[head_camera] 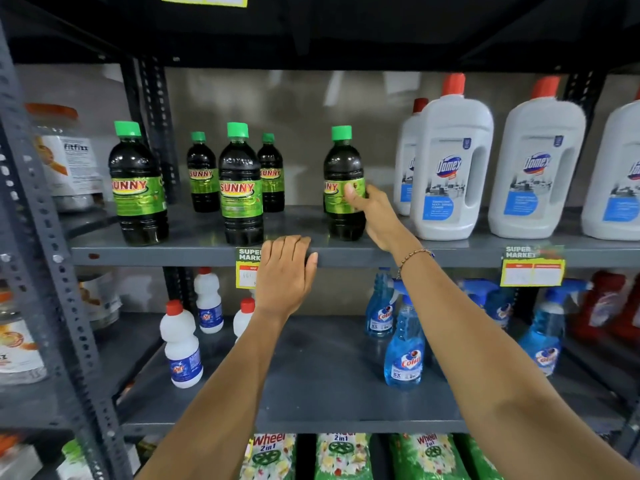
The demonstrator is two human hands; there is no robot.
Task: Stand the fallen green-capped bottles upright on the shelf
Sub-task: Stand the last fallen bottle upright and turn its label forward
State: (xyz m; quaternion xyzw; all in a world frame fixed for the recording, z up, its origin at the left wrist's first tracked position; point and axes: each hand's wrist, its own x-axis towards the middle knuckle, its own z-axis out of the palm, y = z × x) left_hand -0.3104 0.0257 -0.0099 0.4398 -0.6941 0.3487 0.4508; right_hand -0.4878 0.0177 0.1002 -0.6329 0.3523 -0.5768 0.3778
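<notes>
1. The right hand (372, 213) is wrapping around the label band of the rightmost green-capped bottle (344, 183), thumb pressing on the front of the label and the other fingers going round the far side, out of sight.
2. The left hand (285, 271) is lying flat and empty over the front lip of the shelf (194, 252), fingers curling onto the top edge and gripping no bottle.
3. The held bottle is standing upright on the shelf, near the front edge, apart from the other bottles and just left of the white jugs (452, 168).
4. Four more green-capped bottles (240, 183) are standing upright further left, two in front and two behind; no fallen bottle is showing, so the task is looking close to finished.
5. Judging by the dark liquid filling it to the neck, the bottle is likely weighing a fair amount and sloshing little.
6. The plastic wall is probably giving slightly under a squeeze, and the glossy label is looking slick.
7. The mid-body grip on the label is looking like the sound hold, better than the cap.
</notes>
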